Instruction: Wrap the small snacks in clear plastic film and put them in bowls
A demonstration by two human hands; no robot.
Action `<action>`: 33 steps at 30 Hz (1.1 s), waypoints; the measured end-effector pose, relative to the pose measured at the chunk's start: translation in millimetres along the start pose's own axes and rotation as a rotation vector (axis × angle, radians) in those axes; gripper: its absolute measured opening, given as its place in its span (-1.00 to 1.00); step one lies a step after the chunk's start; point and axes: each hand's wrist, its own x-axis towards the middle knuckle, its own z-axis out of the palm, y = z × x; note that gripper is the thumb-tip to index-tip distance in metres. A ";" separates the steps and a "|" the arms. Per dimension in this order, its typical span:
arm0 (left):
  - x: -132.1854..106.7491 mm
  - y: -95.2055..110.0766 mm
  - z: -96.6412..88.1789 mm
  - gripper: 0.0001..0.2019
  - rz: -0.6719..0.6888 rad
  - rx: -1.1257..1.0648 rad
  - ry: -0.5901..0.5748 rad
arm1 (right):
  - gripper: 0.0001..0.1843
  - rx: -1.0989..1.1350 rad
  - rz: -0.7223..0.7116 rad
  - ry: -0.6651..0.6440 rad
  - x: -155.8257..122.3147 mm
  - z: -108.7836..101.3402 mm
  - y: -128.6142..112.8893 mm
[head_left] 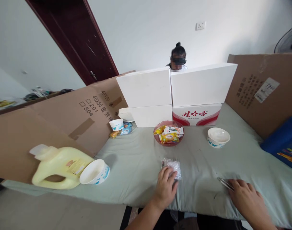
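Note:
My left hand (166, 187) lies on the pale green cloth with its fingers resting on the near edge of a small clear plastic packet (171, 165). My right hand (248, 197) rests flat on the cloth at the lower right, fingers against a pair of metal tongs (225, 183) that lie on the table. Beyond the packet stands a reddish bowl (168, 142) holding several snack packets (171, 134). A white paper bowl (218, 137) sits upright to its right.
A yellow jug (59, 166) lies on its side at the left beside a tipped paper bowl (95, 172). Another paper cup (116, 124) and wrappers sit by white boxes (174, 92). Cardboard walls (64, 124) surround the table. A person sits behind the boxes. A blue box (282, 142) is at the right.

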 end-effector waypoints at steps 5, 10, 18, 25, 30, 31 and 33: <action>-5.9 10.7 13.9 -0.64 -0.008 -0.055 0.061 | -0.66 0.172 -0.098 -0.009 9.8 -10.1 -24.2; -7.6 7.7 12.7 -0.72 -0.027 -0.126 0.164 | -0.63 0.429 -0.418 -0.010 33.1 -40.0 -119.4; -7.9 2.8 8.1 -0.84 -0.126 -0.156 0.269 | -0.58 0.338 -0.561 -0.087 43.0 -44.7 -160.3; -35.7 -51.7 -15.6 -0.86 -0.377 -0.051 0.399 | -0.60 0.328 -0.321 0.076 19.2 4.6 -23.5; -36.2 -57.8 -40.0 -0.84 -0.337 0.108 0.532 | -0.61 0.312 -0.263 0.255 21.4 2.2 -15.5; -31.8 -51.9 -41.2 -0.85 -0.270 0.090 0.504 | -0.61 0.358 -0.274 0.272 23.5 -4.3 -32.6; -20.5 -38.1 -38.8 -0.81 -0.147 0.053 0.402 | -0.63 0.472 -0.353 0.256 27.3 -20.3 -78.7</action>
